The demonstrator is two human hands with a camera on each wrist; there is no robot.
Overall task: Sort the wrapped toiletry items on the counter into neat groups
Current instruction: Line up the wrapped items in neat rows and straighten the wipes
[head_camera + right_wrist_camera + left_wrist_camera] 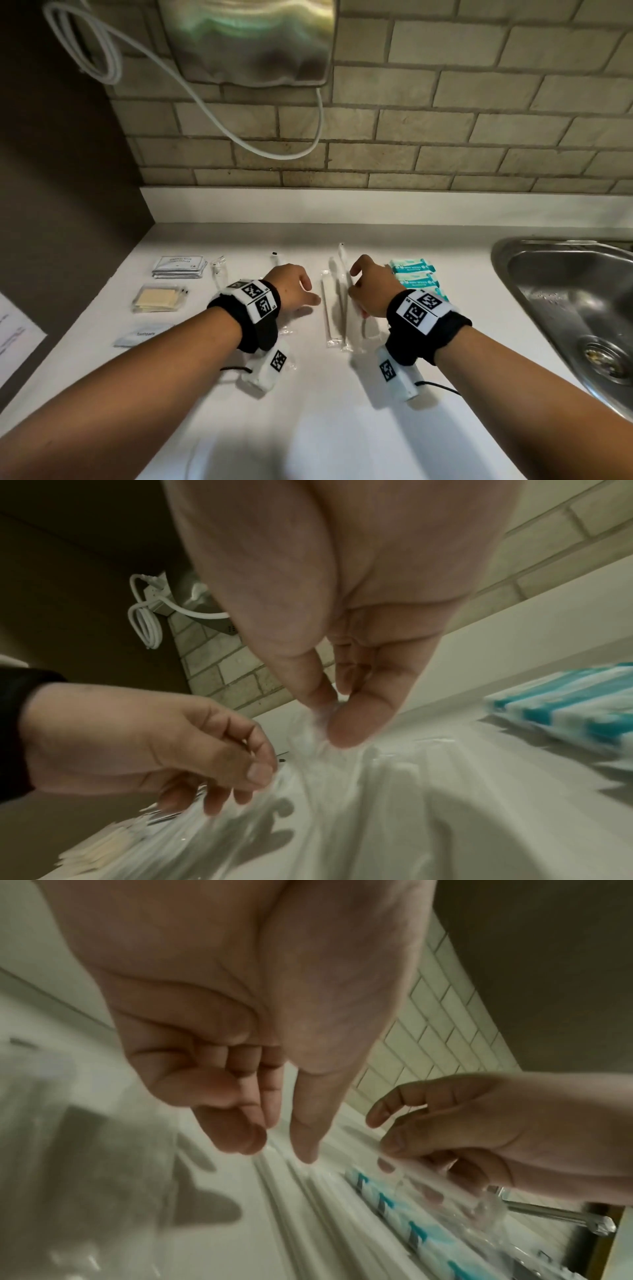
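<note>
Both of my forearms reach in over the white counter [308,428], which ends at a steel sink [565,294] on the right. Between my hands lie the long wrapped toothbrushes [334,308], side by side. Teal tissue packs [412,274] sit just right of them; the sachet stack [180,267] and clear-wrapped beige pack [159,298] lie far left. My right hand [371,289] pinches a toothbrush wrapper's edge between thumb and fingers. My left hand [291,289] hovers just left of them, fingers loosely curled, holding nothing.
</note>
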